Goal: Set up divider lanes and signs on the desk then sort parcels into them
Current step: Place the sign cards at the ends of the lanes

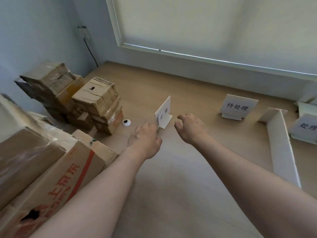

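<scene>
A small white sign (164, 112) with black characters stands edge-on at the middle of the wooden desk (188, 177). My left hand (145, 140) reaches to its near lower corner; the fingertips touch or almost touch it and the thumb is apart from it. My right hand (190, 128) hovers just right of the sign, fingers spread and curled, holding nothing. A second sign (238, 106) faces me further right. A third sign (305, 128) stands at the right edge. A white foam divider (281, 152) runs toward me between them. Taped cardboard parcels (97, 100) are stacked at the left.
A large cardboard box with red print (56, 172) lies at the near left beside my left forearm. A cable hole with a white ring (126, 123) sits between the parcel stack and the sign. A wall socket with a black cable (84, 32) is at the back left.
</scene>
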`<state>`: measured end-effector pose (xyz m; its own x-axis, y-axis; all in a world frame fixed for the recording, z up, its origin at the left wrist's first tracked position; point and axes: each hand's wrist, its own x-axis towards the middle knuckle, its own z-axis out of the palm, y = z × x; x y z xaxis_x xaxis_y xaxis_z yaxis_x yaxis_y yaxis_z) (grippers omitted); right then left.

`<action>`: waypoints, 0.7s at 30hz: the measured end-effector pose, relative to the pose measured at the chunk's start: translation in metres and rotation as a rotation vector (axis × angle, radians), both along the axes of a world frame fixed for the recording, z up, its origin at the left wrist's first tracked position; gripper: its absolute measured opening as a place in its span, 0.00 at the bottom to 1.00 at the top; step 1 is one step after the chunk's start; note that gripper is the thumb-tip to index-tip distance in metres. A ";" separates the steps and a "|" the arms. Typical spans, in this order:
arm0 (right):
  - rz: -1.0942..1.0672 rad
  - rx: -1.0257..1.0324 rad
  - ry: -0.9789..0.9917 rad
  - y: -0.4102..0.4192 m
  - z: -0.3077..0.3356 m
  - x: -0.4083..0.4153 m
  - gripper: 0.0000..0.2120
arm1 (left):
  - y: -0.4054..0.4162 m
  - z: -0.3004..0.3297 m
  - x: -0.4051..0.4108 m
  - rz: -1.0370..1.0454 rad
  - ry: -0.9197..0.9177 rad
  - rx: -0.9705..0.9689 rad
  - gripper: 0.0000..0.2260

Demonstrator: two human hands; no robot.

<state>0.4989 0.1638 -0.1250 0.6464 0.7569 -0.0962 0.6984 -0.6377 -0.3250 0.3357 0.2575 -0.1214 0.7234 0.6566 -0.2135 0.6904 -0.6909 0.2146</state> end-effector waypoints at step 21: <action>0.272 0.005 -0.157 0.168 -0.133 0.096 0.11 | 0.104 -0.098 0.067 0.190 0.103 -0.150 0.16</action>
<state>0.5946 0.3320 -0.2583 0.4271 0.9042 -0.0072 0.8849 -0.4196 -0.2022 0.4030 0.3619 -0.2195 0.5597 0.7338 -0.3851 0.8281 -0.5128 0.2265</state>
